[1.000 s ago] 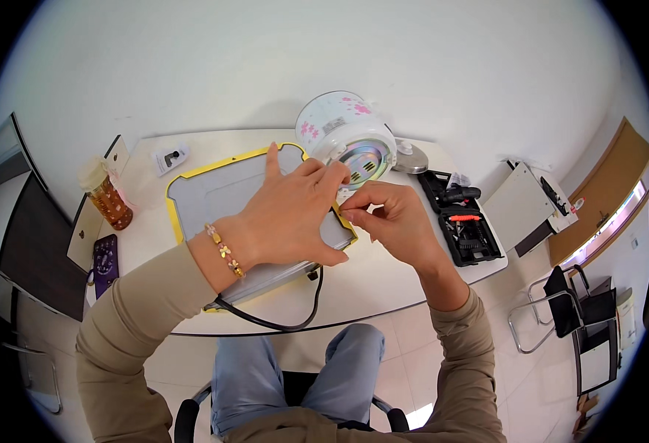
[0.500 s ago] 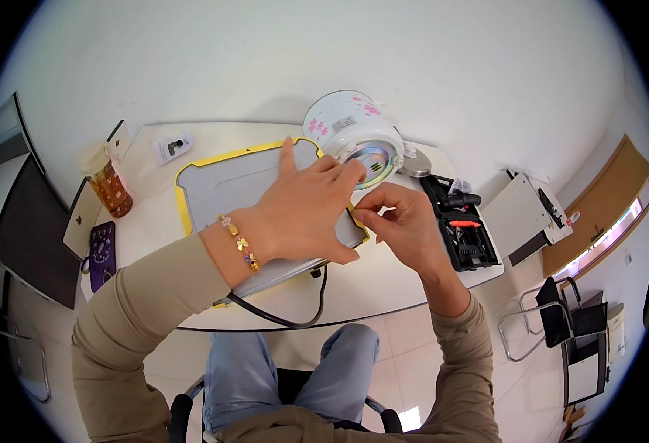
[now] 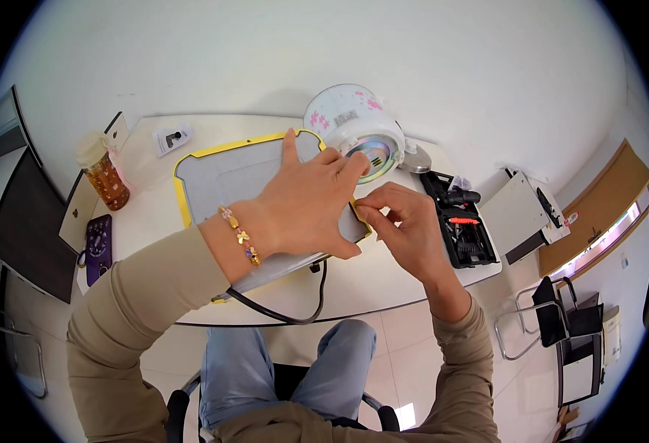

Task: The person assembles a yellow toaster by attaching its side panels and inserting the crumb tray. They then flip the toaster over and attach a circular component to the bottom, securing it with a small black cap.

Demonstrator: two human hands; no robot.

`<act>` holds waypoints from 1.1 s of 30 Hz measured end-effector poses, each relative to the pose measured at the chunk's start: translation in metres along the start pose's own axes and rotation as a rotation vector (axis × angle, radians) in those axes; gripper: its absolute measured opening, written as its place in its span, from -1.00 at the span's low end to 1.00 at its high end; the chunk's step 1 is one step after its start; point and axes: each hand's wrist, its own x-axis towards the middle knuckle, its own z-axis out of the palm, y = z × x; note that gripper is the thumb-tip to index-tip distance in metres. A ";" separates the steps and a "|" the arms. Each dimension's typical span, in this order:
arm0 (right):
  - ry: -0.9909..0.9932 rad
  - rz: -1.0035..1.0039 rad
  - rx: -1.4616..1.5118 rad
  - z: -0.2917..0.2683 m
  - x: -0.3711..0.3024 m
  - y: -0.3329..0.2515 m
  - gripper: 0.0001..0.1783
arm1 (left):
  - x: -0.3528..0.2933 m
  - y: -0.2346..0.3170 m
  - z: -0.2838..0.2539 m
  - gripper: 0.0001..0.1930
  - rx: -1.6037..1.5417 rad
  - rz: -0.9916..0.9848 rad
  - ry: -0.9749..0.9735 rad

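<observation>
A flat grey device with a yellow frame (image 3: 217, 150) lies on the table in front of me, and a black cable (image 3: 323, 295) loops out from its near side. My left hand (image 3: 295, 203) rests across its grey face with the fingers spread, the index finger reaching the far yellow edge and the thumb near the right-hand edge. At that right edge my right hand (image 3: 406, 225) is closed in a pinch of thumb and fingertips, touching or almost touching the yellow rim. Anything small between those fingertips is hidden.
Behind the device a white pot with pink flowers (image 3: 347, 111) lies tipped over, a metal lid (image 3: 415, 159) beside it. A black tool case (image 3: 468, 240) is at right. A drink bottle (image 3: 108, 184), a purple phone (image 3: 98, 247) and a small packet (image 3: 171, 139) are at left.
My hands hold almost the same places on the device. The whole view has shifted slightly, and the right fingertips have moved only a little along the rim.
</observation>
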 end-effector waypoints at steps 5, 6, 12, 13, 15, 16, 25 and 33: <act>-0.076 0.097 0.021 0.001 0.005 0.007 -0.94 | 0.000 -0.001 0.003 -0.15 -0.020 0.013 0.020; -0.095 0.096 0.023 0.001 0.006 0.008 -0.93 | 0.000 -0.001 0.003 -0.15 -0.025 0.013 0.017; -0.103 -0.226 -0.438 0.003 0.009 0.006 -0.85 | 0.001 0.000 0.000 -0.17 -0.044 -0.001 -0.007; -0.137 -0.229 -0.486 0.002 0.010 0.007 -0.83 | 0.000 0.000 0.001 -0.17 -0.042 0.000 0.000; -0.205 -0.235 -0.580 -0.002 0.013 0.010 -0.80 | 0.000 0.000 0.001 -0.17 -0.038 0.000 0.003; -0.245 -0.201 -0.586 -0.004 0.015 0.009 -0.80 | 0.001 0.000 0.001 -0.17 -0.036 -0.003 -0.003; -0.204 -0.205 -0.546 0.000 0.013 0.009 -0.81 | 0.001 0.002 -0.004 -0.16 -0.038 -0.025 -0.040; -0.263 -0.142 -0.455 -0.004 0.016 0.008 -0.81 | 0.002 0.002 -0.005 -0.16 -0.048 -0.030 -0.064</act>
